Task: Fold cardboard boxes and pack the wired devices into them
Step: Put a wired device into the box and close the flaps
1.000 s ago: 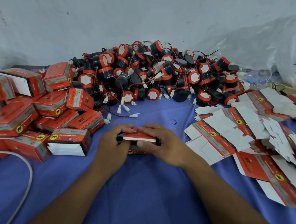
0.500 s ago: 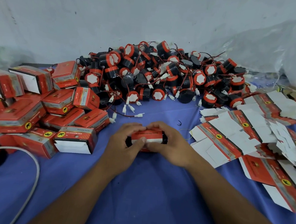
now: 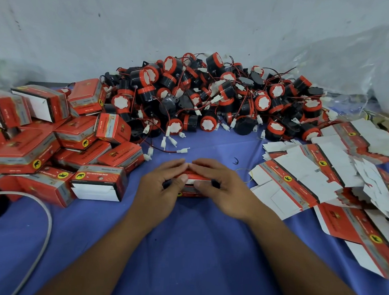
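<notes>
Two bare hands closed on one small red box [image 3: 192,194] at the centre of a blue-covered worktop [image 3: 193,251]. The left hand [image 3: 161,186] and the right hand [image 3: 223,188] each had a curled grip on one end of the box, their fingertips [image 3: 181,163] touching over its top and both thumbs [image 3: 183,178] pressing its white front flap. Something dark showed at either end under the fingers; what the box held could not be told. Behind the hands, against a white backdrop [image 3: 152,17], lay a heap of black-and-red wired devices [image 3: 215,98], their white plugs trailing onto the cloth. Folded boxes [image 3: 51,137] were stacked loosely at left, several with an open end showing white card. Flat blanks [image 3: 313,178] were fanned out at right. A white cable [image 3: 45,229] curved across the near left corner.
</notes>
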